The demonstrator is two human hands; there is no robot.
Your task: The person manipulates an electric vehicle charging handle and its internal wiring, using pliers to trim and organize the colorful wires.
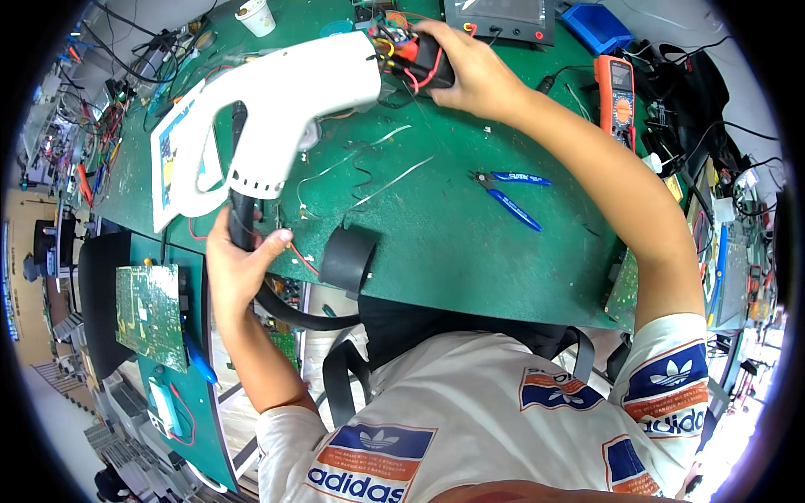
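A white plastic gun-shaped housing (323, 75) is held over the green table, its wide end toward the right. My left hand (231, 272) is closed around the black hose (242, 220) below the housing's slotted lower end. At the wide end, my right hand (478, 71) grips a black block with red and yellow wires (433, 69). Wires fill the space between block and housing; whether the two are joined there, I cannot tell. Below the housing, a wide black ring (347, 258) rests near the table's front edge. Blue-handled cutters (513, 191) lie opened to the right.
Loose wires (390, 180) are strewn on the green table (453, 260). An orange multimeter (618, 101), a blue bin (597, 28) and a grey screened instrument (503, 18) stand at the far right. A paper cup (255, 17) stands far left. A circuit board (151, 314) sits lower left.
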